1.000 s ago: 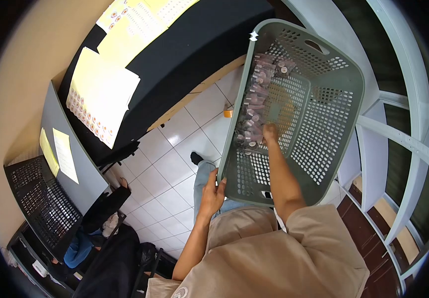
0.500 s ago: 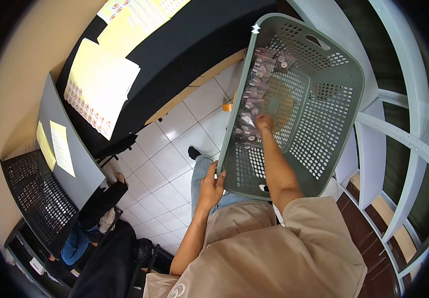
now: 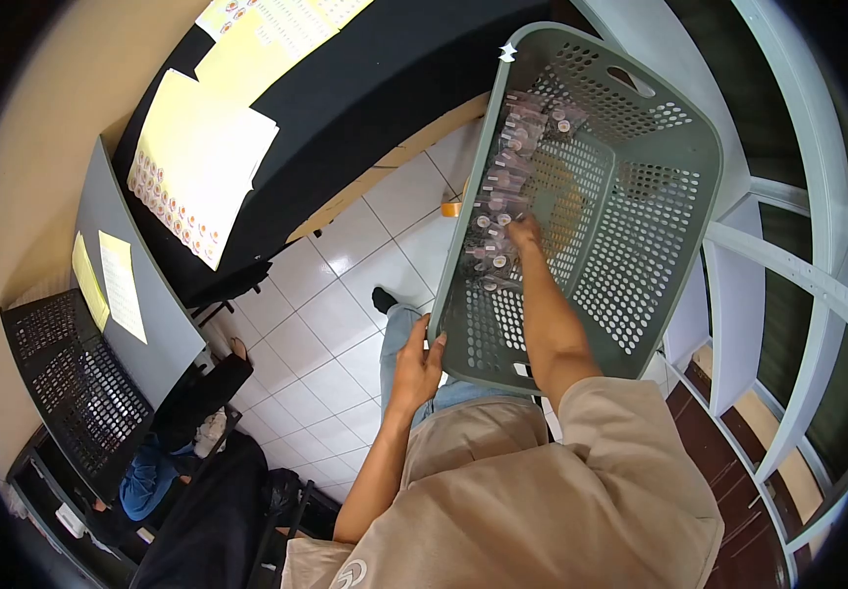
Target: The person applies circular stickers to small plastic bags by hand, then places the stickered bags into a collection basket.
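A large grey-green plastic basket (image 3: 591,51) with perforated walls tilts in front of me. Along its left inner side lies a row of small clear plastic packets (image 3: 510,182) with pinkish contents and round pale pieces. My left hand (image 3: 418,365) is closed over the basket's near left rim, thumb toward the inside. Deep in the basket, my right hand (image 3: 523,234) is at the right edge of the packet row, its fingers curled. Whatever those fingers may hold is hidden.
Yellowish printed sheets (image 3: 203,157) lie on a black-topped table (image 3: 365,93) at upper left. A black crate (image 3: 76,383) stands at far left beside a grey panel (image 3: 134,265). Pale shelving (image 3: 787,245) rises on the right. An orange tape roll (image 3: 451,209) is beside the basket. Another person's foot (image 3: 238,349) shows at lower left.
My right hand has shifted slightly up along the packet row. Packets near it have changed position, with more round pale pieces showing. My left hand stays on the rim.
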Tool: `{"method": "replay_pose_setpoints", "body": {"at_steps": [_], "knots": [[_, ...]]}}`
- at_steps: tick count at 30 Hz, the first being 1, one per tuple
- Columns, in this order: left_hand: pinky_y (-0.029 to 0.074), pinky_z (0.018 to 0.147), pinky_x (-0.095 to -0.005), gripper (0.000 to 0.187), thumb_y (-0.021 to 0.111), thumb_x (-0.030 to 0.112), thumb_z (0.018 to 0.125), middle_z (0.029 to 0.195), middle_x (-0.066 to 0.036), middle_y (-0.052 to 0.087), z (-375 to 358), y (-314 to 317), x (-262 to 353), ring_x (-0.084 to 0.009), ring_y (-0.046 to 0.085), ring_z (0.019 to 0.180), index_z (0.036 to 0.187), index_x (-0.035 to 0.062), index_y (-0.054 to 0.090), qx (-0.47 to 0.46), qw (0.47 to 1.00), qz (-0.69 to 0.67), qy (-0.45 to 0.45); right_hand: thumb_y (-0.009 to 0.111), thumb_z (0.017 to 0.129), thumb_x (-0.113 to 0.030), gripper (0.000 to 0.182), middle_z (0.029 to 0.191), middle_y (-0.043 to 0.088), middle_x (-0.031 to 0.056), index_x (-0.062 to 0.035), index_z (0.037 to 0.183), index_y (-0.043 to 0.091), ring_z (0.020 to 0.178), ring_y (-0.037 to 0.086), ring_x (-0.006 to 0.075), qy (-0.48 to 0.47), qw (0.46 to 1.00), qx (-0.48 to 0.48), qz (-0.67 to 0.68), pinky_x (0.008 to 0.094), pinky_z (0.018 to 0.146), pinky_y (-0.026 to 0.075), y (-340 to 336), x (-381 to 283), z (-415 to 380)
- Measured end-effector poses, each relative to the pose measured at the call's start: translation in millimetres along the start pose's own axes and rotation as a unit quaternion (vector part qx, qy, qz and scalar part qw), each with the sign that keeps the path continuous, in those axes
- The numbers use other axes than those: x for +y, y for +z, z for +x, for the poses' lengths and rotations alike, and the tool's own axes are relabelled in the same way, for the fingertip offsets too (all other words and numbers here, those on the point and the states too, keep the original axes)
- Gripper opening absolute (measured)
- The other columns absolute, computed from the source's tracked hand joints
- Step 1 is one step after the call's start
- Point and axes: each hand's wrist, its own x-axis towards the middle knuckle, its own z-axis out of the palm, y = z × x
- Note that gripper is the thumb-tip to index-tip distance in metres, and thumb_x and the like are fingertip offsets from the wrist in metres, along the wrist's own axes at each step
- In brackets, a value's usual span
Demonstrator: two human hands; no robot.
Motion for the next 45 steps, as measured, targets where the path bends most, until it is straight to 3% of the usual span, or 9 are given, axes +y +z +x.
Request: {"method": "replay_pose_setpoints", "body": {"at_steps": [14, 20, 22, 29, 32, 35, 37, 40, 45], "knots": [[0.052, 0.066, -0.0341, 0.037, 0.051, 0.011, 0.095, 0.105, -0.023, 0.064, 0, 1, 0, -0.0237, 0.068, 0.076, 0.129, 0.0002, 0.045, 0.010, 1.000, 0.008, 0.014, 0.061, 0.074, -0.015, 0.022, 0.093, 0.070, 0.0139, -0.0067, 0.091, 0.071, 0.088, 0.067, 0.0269, -0.065, 0.989, -0.125, 0.036, 0.0364, 0.081, 0.051, 4, -10, -13], [0.053, 0.067, -0.0345, 0.036, 0.051, 0.011, 0.095, 0.106, -0.023, 0.063, 0, 0, 0, -0.0263, 0.069, 0.079, 0.129, 0.0005, 0.045, 0.008, 1.000, 0.000, 0.024, 0.053, 0.082, -0.012, 0.033, 0.093, 0.066, 0.0155, -0.0031, 0.114, 0.054, 0.080, 0.065, 0.0272, 0.002, 0.997, -0.067, -0.033, 0.0373, 0.064, 0.053, -25, 1, -24], [0.053, 0.068, -0.0344, 0.036, 0.051, 0.011, 0.095, 0.107, -0.023, 0.063, 0, 0, -1, -0.0261, 0.069, 0.079, 0.129, 0.0006, 0.045, 0.006, 1.000, 0.002, 0.030, 0.054, 0.082, -0.010, 0.034, 0.091, 0.064, 0.0151, -0.0027, 0.115, 0.048, 0.074, 0.064, 0.0269, 0.032, 0.983, -0.182, 0.004, 0.0389, 0.051, 0.051, -20, 21, -23], [0.053, 0.068, -0.0339, 0.036, 0.051, 0.011, 0.095, 0.107, -0.023, 0.064, 1, 0, -2, -0.0243, 0.069, 0.077, 0.129, 0.0007, 0.045, 0.008, 0.999, -0.021, 0.028, 0.062, 0.076, -0.006, 0.038, 0.093, 0.064, 0.0135, -0.0047, 0.113, 0.055, 0.088, 0.063, 0.0281, 0.004, 0.986, -0.163, 0.022, 0.0409, 0.064, 0.054, 27, 59, -33], [0.053, 0.068, -0.0339, 0.036, 0.051, 0.011, 0.095, 0.108, -0.023, 0.064, 1, 0, 0, -0.0241, 0.069, 0.077, 0.129, 0.0007, 0.046, 0.006, 1.000, -0.018, 0.019, 0.063, 0.074, -0.008, 0.034, 0.093, 0.065, 0.0105, -0.0059, 0.108, 0.062, 0.092, 0.062, 0.0292, -0.128, 0.981, -0.128, -0.076, 0.0425, 0.074, 0.053, 30, 65, -42], [0.053, 0.067, -0.0337, 0.036, 0.052, 0.011, 0.095, 0.108, -0.022, 0.063, 1, 0, -2, -0.0236, 0.069, 0.076, 0.129, 0.0006, 0.046, 0.008, 1.000, -0.012, 0.010, 0.062, 0.077, -0.014, 0.029, 0.093, 0.065, 0.0093, -0.0079, 0.105, 0.065, 0.088, 0.062, 0.0298, -0.099, 0.987, -0.103, -0.076, 0.0445, 0.077, 0.052, 14, 47, -56], [0.053, 0.067, -0.0336, 0.036, 0.052, 0.011, 0.095, 0.108, -0.022, 0.063, 1, 0, -4, -0.0234, 0.069, 0.076, 0.129, 0.0005, 0.046, 0.007, 1.000, -0.020, 0.015, 0.055, 0.085, -0.023, 0.040, 0.109, 0.063, 0.0146, -0.0016, 0.119, 0.057, 0.105, 0.060, 0.0323, 0.104, 0.955, -0.241, 0.136, 0.0436, 0.084, 0.052, 7, 41, -58], [0.053, 0.067, -0.0336, 0.037, 0.052, 0.012, 0.095, 0.108, -0.022, 0.063, 1, -1, -3, -0.0230, 0.069, 0.077, 0.129, 0.0003, 0.046, 0.004, 1.000, -0.029, 0.011, 0.052, 0.087, -0.024, 0.033, 0.103, 0.062, 0.0162, -0.0008, 0.109, 0.060, 0.100, 0.061, 0.0331, 0.235, 0.889, -0.218, 0.326, 0.0461, 0.075, 0.056, 0, 46, -59], [0.053, 0.068, -0.0337, 0.037, 0.052, 0.012, 0.095, 0.109, -0.021, 0.063, 2, 0, -7, -0.0227, 0.069, 0.078, 0.129, -0.0001, 0.046, 0.006, 0.999, -0.037, 0.022, 0.049, 0.087, -0.012, 0.024, 0.097, 0.062, 0.0177, 0.0022, 0.102, 0.061, 0.085, 0.064, 0.0309, 0.214, 0.886, -0.255, 0.322, 0.0413, 0.066, 0.059, 0, 49, -63]]}}
